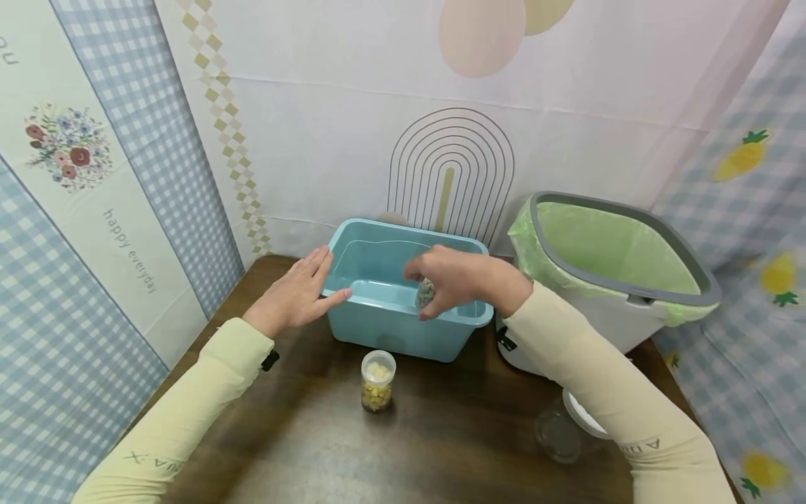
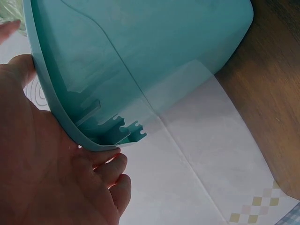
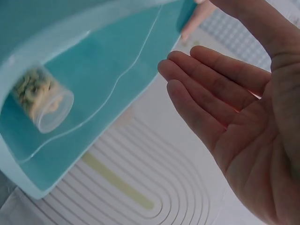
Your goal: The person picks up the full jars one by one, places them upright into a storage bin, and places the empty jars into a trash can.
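Note:
A light blue plastic bin (image 1: 390, 329) stands upright on the table. At its left end is my left hand (image 1: 296, 290), fingers extended and thumb spread; the left wrist view shows this hand (image 2: 61, 145) against the bin's rim (image 2: 44, 79). My right hand (image 1: 453, 276) hovers over the right part of the bin, and its palm (image 3: 253, 140) holds nothing. Inside the bin a clear jar (image 3: 44, 101) with green and pale pieces lies tilted, partly hidden by the right hand in the head view. Another clear jar (image 1: 378, 381), holding yellow pieces, stands before the bin.
To the right is a white waste bin (image 1: 604, 318) with a grey rim and green liner. A clear container (image 1: 560, 434) and a white-topped one (image 1: 585, 413) sit near the right forearm, partly covered by it. A patterned cloth (image 1: 327, 154) hangs behind the table (image 1: 302, 434).

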Demonstrator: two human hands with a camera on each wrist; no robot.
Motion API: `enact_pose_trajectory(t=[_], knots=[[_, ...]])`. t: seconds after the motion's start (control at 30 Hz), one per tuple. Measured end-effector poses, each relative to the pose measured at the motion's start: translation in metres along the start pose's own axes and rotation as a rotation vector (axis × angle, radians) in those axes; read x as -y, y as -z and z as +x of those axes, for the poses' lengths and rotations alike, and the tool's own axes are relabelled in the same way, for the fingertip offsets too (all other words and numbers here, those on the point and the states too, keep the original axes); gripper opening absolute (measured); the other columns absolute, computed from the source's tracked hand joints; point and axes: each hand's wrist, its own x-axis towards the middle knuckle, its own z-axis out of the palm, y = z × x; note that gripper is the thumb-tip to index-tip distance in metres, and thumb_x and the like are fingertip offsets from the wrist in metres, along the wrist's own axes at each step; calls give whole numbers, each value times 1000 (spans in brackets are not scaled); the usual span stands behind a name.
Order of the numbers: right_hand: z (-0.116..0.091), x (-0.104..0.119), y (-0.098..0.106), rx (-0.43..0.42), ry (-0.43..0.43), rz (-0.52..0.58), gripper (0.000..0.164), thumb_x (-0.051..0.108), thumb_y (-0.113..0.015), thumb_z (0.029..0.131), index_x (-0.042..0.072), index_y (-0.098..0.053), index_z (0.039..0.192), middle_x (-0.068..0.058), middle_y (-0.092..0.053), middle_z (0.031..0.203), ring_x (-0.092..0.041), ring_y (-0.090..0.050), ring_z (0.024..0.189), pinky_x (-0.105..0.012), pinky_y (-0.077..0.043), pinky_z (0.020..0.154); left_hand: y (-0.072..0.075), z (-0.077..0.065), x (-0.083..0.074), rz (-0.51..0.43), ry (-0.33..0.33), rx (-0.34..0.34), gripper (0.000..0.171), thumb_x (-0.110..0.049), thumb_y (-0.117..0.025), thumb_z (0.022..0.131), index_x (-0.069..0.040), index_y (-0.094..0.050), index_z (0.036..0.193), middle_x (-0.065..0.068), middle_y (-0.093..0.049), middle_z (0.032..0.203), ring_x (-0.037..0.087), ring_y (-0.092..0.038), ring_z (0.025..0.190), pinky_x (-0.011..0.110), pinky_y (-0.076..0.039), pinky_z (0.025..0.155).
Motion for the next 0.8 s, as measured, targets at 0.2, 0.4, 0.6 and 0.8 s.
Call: enact_pose_trajectory(t=[0.2, 0.4, 0.6, 0.8], knots=[[-4, 15, -13, 11, 85, -18, 63, 32, -87, 89, 2, -65, 139, -10, -70, 139, -26, -70, 123, -42, -58, 105, 0, 0, -1, -3, -2, -4, 94, -60, -43, 109, 8, -11, 167, 26, -7, 177, 42, -8, 166, 58, -13, 135], [-2, 28, -27, 45, 115, -21, 65, 33, -87, 89, 1, -64, 140, -11, -70, 139, -25, -69, 124, -42, -57, 107, 0, 0, -2, -1, 0, -2, 94, -59, -44, 109, 9, -11, 166, 27, -7, 176, 43, -8, 166, 58, -13, 135], [4, 39, -42, 87, 120, -17, 63, 36, -86, 90, 5, -64, 141, -9, -69, 141, -22, -67, 127, -38, -57, 108, 1, -1, -2, 2, -2, -5, 94, -58, -44, 109, 9, -12, 166, 27, -8, 176, 43, -9, 165, 58, -13, 135], [11, 45, -59, 87, 149, -32, 61, 37, -85, 91, 7, -65, 140, -6, -69, 140, -19, -69, 124, -33, -58, 104, 0, -1, -1, 8, -7, -11, 93, -58, -45, 109, 9, -14, 166, 26, -9, 176, 43, -11, 165, 58, -14, 134]])
